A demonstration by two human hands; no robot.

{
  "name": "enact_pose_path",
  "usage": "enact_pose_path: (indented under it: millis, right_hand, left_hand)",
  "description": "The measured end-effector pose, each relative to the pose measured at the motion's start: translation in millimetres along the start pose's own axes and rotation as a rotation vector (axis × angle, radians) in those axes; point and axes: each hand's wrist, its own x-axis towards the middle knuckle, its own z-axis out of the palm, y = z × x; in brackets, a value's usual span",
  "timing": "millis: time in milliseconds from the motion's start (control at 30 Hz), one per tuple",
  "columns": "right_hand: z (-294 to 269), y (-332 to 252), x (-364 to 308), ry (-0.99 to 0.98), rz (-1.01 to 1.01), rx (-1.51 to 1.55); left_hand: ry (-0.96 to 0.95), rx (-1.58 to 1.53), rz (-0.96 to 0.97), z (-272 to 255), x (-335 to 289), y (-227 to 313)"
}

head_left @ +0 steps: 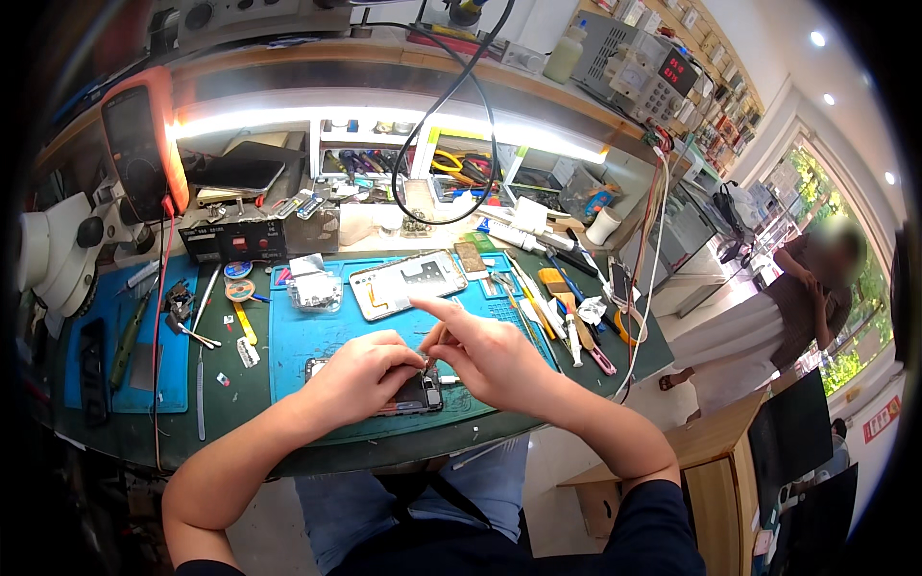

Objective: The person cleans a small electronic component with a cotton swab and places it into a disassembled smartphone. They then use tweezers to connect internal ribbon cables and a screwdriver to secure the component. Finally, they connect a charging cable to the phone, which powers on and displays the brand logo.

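An opened smartphone (413, 396) lies on the blue work mat (307, 331) in front of me, its dark inside facing up. Over its upper part my left hand (360, 374) is closed, thumb and fingertips pinched together. My right hand (495, 360) meets it there, thumb and finger also pinched, with its index finger reaching out to the left. Whatever sits between the fingertips is too small and too covered to make out. A white plug (448, 380) is at the phone's right end. Beyond the hands lies a white phone back cover (408, 283) with an orange flex strip.
A clear plastic bag (315, 290) lies left of the cover. Brushes, screwdrivers and tweezers crowd the right, near a white cable (657, 250). An orange multimeter (144, 144) and a microscope (58, 250) stand left. A black cable loop (396, 182) hangs ahead. Another person (807, 298) stands at right.
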Motion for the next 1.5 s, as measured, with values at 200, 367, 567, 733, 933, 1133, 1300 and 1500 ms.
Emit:
enact_pose_path:
  millis: [200, 367, 567, 733, 933, 1133, 1300, 1500]
  right_hand:
    - [3.1, 1.7, -0.5, 0.126, -0.095, -0.022]
    - [1.9, 3.8, -1.4, 0.188, -0.144, -0.143]
    - [-0.1, 1.2, 2.0, 0.046, 0.032, -0.116]
    - [5.3, -0.2, 2.3, 0.142, -0.084, -0.059]
    - [1.5, 3.9, 1.2, 0.124, -0.075, -0.043]
    - [1.2, 4.3, 2.0, 0.065, -0.034, -0.164]
    - [3.8, 3.2, 2.8, 0.092, -0.089, 0.158]
    - [1.1, 2.3, 4.4, 0.072, -0.027, 0.000]
  left_hand:
    - [0.006, 0.011, 0.021, -0.2, -0.1, -2.2]
    - [0.004, 0.014, 0.016, -0.2, 0.1, -3.3]
    - [0.002, 0.004, 0.005, 0.4, -0.4, -3.3]
    - [-0.006, -0.046, -0.007, 2.4, -1.0, -6.9]
    - [0.035, 0.086, 0.093, 3.9, -0.6, -12.0]
    - [0.045, 0.046, 0.095, 4.2, -0.6, -11.6]
    - [0.018, 0.012, 0.033, 3.8, -1.8, -9.4]
    - [0.034, 0.021, 0.068, 1.5, 1.1, -8.2]
